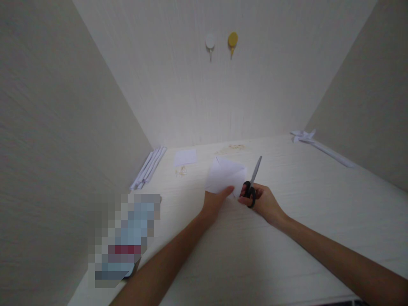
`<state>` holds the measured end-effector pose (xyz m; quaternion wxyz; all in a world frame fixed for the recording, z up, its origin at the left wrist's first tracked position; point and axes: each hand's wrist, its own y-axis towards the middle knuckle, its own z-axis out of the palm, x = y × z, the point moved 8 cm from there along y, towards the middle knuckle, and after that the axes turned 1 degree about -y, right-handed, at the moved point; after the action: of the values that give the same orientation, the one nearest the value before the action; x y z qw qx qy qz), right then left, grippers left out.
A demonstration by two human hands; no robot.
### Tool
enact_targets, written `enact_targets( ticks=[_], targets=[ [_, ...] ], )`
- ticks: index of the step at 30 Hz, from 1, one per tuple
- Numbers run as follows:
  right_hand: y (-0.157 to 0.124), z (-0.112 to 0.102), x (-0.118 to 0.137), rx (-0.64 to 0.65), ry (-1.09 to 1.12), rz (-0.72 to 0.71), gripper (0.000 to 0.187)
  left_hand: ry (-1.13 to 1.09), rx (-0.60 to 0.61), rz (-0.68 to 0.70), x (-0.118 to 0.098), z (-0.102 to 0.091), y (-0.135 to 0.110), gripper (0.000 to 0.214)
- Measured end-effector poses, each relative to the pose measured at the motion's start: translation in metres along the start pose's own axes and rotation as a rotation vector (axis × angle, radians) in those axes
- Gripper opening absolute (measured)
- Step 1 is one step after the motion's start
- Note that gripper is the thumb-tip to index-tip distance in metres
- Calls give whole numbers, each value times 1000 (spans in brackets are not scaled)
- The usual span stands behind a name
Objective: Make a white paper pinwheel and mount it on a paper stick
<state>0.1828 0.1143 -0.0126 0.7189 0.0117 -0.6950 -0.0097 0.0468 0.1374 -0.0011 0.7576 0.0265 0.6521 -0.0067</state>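
A creased sheet of white paper (225,172) is gripped by my left hand (218,199), whose thumb lies on top while the other fingers are hidden beneath. Black-handled scissors (256,171) are in my right hand (263,202), fingers through the loops. Their blades look closed and point up and away, just right of the paper's edge. Both hands are close together over the middle of the white table (207,255).
Rolled paper strips (148,168) lie at the left wall, near a small paper piece (185,157) and tan rubber bands (181,171). More bands (236,147) lie at the back. A paper stick (331,152) rests along the right wall. A blurred-out object (130,238) is at left. Two hooks (233,39) are on the back wall.
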Motion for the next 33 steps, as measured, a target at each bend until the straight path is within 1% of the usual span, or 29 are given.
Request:
enact_targets(
  ticks=[4,8,14,17,21,27,33],
  targets=[
    [0,3,3,31,-26,-19,30,-13,-48,2,-2,-3,1,32],
    [0,6,1,26,-33,-4,30,-5,-70,-2,0,-5,2,33],
    [1,7,-1,20,-1,-11,28,-9,-52,16,2,-5,2,37],
    [1,6,-2,20,15,-2,28,-4,-51,9,1,-4,1,35],
    [0,5,-1,7,35,-1,27,14,1,20,-3,1,0,32],
    [-1,-1,2,-36,-17,-37,24,44,12,2,-1,3,0,30],
    [-2,1,6,-37,-68,-51,27,44,16,18,-3,4,-2,28]
  ],
)
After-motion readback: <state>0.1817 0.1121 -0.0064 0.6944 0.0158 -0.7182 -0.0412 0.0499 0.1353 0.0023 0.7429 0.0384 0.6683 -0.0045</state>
